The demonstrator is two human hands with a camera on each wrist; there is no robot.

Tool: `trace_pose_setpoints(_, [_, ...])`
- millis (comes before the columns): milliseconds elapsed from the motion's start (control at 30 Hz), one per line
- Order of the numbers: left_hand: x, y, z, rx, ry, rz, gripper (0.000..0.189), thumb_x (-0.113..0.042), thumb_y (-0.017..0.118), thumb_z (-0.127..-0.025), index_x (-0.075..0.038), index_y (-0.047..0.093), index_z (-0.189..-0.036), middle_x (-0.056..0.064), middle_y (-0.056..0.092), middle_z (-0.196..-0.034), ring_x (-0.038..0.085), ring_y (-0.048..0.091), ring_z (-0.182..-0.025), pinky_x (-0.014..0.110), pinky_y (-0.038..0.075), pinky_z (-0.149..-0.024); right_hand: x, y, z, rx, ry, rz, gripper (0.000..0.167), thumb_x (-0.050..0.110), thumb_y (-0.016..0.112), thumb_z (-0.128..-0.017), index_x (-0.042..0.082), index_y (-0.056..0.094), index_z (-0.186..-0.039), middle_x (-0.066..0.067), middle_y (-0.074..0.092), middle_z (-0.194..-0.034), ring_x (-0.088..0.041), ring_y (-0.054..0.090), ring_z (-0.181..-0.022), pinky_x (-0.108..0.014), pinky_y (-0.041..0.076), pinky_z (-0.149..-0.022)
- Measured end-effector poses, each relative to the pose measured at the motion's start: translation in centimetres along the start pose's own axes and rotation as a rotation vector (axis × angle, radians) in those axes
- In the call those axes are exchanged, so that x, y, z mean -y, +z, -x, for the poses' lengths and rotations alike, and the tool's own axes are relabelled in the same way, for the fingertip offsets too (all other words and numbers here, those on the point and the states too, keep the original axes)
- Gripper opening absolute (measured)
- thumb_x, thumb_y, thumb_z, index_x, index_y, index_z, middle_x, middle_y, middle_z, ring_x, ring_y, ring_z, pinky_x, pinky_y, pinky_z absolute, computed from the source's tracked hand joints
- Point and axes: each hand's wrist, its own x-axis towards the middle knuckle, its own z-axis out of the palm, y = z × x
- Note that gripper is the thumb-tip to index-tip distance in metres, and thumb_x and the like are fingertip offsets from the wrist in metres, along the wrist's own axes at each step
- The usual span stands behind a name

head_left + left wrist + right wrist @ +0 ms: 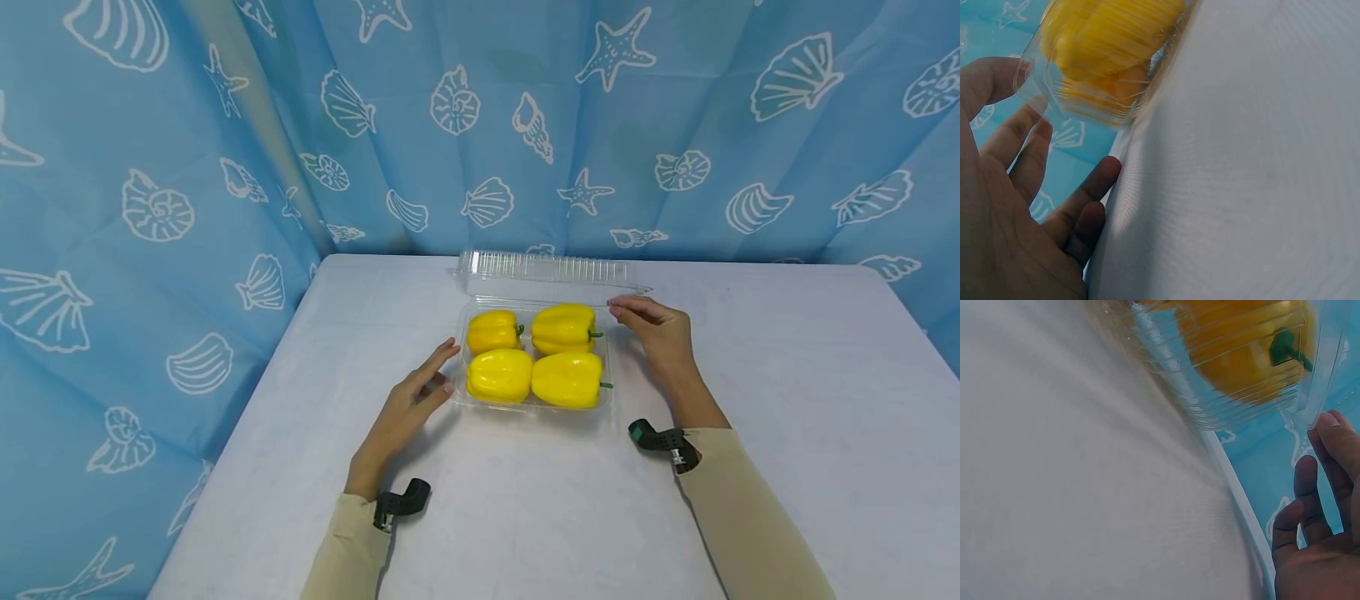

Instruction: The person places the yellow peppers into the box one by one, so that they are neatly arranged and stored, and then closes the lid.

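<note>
A clear plastic clamshell container [536, 406] stands on the table with its lid [540, 267] folded back behind it. In its base lie several yellow bell peppers [566, 379], some with green stems showing. My left hand [405, 408] is at the container's left side, thumb and fingers spread apart and fairly straight. The left wrist view shows the left thumb and a fingertip [1038, 103] at the clear rim. At the far right corner, my right hand [660, 333] pinches the rim between thumb and index finger. The right hand's other fingers [1307, 487] bend loosely below.
A white cloth [525, 500] covers the table. Behind it and along the left hangs a blue curtain [487, 108] with white shells and starfish. Black wrist cameras [405, 498] sit on both wrists, at the ends of beige sleeves.
</note>
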Motion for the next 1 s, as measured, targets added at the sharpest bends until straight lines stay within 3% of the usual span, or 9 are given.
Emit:
trace_pose_setpoints(200, [-0.02, 0.0, -0.08, 0.013, 0.005, 0.007, 0.054, -0.031, 0.054, -0.104, -0.039, 0.038, -0.154, -0.019, 0.028, -0.16, 0.014, 0.054, -0.108, 0.042, 0.045, -0.093, -0.07, -0.23, 0.26, -0.003, 0.001, -0.009, 0.031, 0.029, 0.074, -0.092, 0.005, 0.076, -0.111, -0.006, 0.072, -0.112, -0.014, 0.065, -0.101, -0.02, 0.05, -0.09])
trace_pose_setpoints(433, [-0.04, -0.08, -0.08, 0.019, -0.001, 0.001, 0.053, -0.034, 0.054, -0.104, -0.04, 0.038, -0.154, -0.021, 0.027, -0.16, 0.014, 0.054, -0.108, 0.041, 0.045, -0.092, -0.02, -0.42, 0.57, -0.024, 0.047, 0.052, 0.034, 0.029, 0.076, -0.09, 0.005, 0.075, -0.115, 0.004, 0.07, -0.115, -0.011, 0.062, -0.104, -0.017, 0.05, -0.087])
trace_pose_setpoints(600, [-0.15, -0.22, 0.01, 0.011, 0.008, -0.01, 0.053, -0.036, 0.053, -0.104, -0.036, 0.038, -0.155, -0.018, 0.028, -0.161, 0.014, 0.055, -0.108, 0.04, 0.046, -0.09, 0.07, -0.34, 0.61, 0.006, 0.044, -0.01, 0.036, 0.026, 0.077, -0.09, 0.003, 0.074, -0.118, -0.001, 0.069, -0.122, -0.016, 0.061, -0.105, -0.018, 0.051, -0.087])
trace_pose_setpoints(1000, [-0.18, -0.19, 0.11, 0.016, 0.003, 0.006, 0.053, -0.033, 0.054, -0.104, -0.035, 0.038, -0.155, -0.017, 0.028, -0.161, 0.016, 0.054, -0.109, 0.041, 0.045, -0.091, 0.08, -0.5, 0.81, 0.019, 0.025, -0.051, 0.025, 0.014, 0.073, -0.093, 0.004, 0.075, -0.116, 0.004, 0.071, -0.115, -0.014, 0.064, -0.101, -0.019, 0.052, -0.084])
